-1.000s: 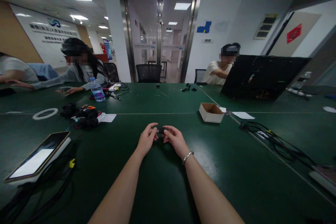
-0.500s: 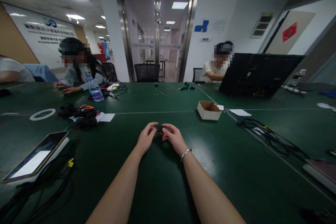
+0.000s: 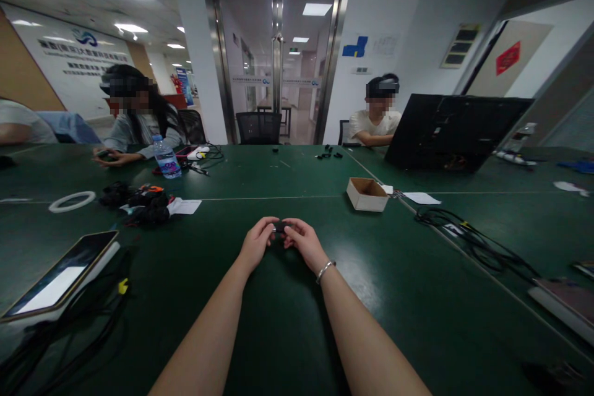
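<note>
Pinched close, my left grip [image 3: 257, 241] and right grip [image 3: 304, 242] hold one small black thing [image 3: 279, 227] between them, over the green surface [image 3: 288, 322]. Farther off are one white ring [image 3: 59, 207], one box [image 3: 369, 202], one blue-capped bottle [image 3: 166, 158], then one big black panel [image 3: 452, 133] partly hiding one person [image 3: 369, 125].

Blk item [image 3: 279, 226] part-hid by fingers [image 3: 266, 221].

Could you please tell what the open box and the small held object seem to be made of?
Open box: probably cardboard, matte; whitish outside, brown inside. Small held object: perhaps dark plastic with a metal end, which glints silvery; too small to be sure.
</note>
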`<state>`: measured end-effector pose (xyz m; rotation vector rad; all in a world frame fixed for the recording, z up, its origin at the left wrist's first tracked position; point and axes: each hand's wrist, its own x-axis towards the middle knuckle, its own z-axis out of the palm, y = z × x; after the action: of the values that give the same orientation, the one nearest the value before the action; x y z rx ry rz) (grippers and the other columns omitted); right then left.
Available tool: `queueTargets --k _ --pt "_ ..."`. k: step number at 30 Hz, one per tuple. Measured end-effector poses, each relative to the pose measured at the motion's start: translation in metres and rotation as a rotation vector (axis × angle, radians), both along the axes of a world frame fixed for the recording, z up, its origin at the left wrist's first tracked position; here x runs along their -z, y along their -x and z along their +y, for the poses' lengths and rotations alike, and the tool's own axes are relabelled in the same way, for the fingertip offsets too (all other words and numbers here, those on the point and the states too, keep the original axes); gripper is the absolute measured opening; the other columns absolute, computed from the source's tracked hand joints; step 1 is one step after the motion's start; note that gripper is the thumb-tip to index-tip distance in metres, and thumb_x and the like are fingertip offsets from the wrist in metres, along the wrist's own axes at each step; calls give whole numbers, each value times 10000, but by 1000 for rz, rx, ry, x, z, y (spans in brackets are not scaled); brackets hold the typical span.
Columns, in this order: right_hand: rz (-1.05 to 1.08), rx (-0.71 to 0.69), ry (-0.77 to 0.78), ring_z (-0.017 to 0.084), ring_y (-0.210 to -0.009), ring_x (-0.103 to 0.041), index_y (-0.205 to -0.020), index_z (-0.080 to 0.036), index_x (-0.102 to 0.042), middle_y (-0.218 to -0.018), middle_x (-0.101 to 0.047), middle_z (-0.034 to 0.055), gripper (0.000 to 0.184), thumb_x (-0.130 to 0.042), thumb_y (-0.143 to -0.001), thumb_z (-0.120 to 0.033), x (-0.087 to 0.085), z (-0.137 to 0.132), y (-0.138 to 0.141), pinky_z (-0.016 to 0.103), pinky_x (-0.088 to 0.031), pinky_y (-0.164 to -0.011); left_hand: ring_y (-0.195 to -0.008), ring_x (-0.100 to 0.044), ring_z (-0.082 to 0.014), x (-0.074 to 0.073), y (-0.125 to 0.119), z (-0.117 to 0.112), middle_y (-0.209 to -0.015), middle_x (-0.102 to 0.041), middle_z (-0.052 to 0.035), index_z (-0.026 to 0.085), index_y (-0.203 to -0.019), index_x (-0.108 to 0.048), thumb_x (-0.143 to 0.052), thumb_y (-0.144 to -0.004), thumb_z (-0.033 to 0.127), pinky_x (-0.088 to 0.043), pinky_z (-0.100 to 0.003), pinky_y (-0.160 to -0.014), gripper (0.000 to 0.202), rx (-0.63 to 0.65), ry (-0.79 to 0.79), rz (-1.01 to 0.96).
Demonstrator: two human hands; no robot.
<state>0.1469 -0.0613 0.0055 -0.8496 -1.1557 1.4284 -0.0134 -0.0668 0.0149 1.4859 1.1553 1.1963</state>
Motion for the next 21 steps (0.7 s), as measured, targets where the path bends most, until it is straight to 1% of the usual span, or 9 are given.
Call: queueTargets --k 2,5,8,10,14,18,21 --pt "-4 -1 -1 106 -517 -585 -1002 -165 -627 -681 -649 -2 411 -757 -685 -391 0 0 0 238 -482 -515 -592 -476 -116 0 0 0 -732 -545 -1 189 -1075 -618 -497 -816 356 -372 -231 -553 330 -10 -1 -6" --pt "-6 -3 -5 107 -514 -583 -995 -166 -629 -676 -648 -2 404 -756 -684 -390 0 0 0 241 -483 -515 -581 -468 -120 1 0 1 -687 -537 1 184 -1049 -629 -465 -840 375 -369 -235 -552 327 -1 -7 11" --pt "-4 -1 -7 107 -522 -583 -994 -168 -631 -679 -648 0 395 -756 -688 -384 -1 0 0 241 -483 -522 -598 -475 -124 2 0 0 -711 -553 1 198 -1066 -624 -469 -847 378 -367 -236 -558 323 18 -25 40" --pt "-4 -1 -4 108 -526 -584 -997 -167 -629 -681 -648 1 401 -757 -686 -385 -1 -1 0 241 -484 -524 -589 -468 -127 3 0 0 -684 -540 6 202 -1070 -623 -450 -861 394 -356 -235 -549 332 23 -23 50" --pt "-4 -1 -4 108 -528 -583 -997 -167 -631 -690 -646 1 415 -763 -677 -397 -1 -1 0 244 -487 -524 -628 -489 -134 3 0 0 -745 -569 -8 198 -1064 -624 -442 -863 395 -367 -237 -566 335 29 -19 32" --pt "-1 -4 -3 109 -533 -584 -989 -168 -638 -692 -646 3 404 -762 -680 -396 -2 -1 0 249 -492 -531 -583 -470 -137 3 0 -1 -611 -496 15 195 -1053 -624 -382 -895 455 -345 -237 -544 389 18 -18 56" --pt "16 9 6 105 -532 -584 -992 -173 -637 -698 -647 0 401 -764 -679 -389 -2 -1 0 247 -494 -532 -594 -477 -129 2 0 -1 -693 -538 10 210 -1079 -612 -426 -878 440 -364 -240 -563 357 13 -29 60"
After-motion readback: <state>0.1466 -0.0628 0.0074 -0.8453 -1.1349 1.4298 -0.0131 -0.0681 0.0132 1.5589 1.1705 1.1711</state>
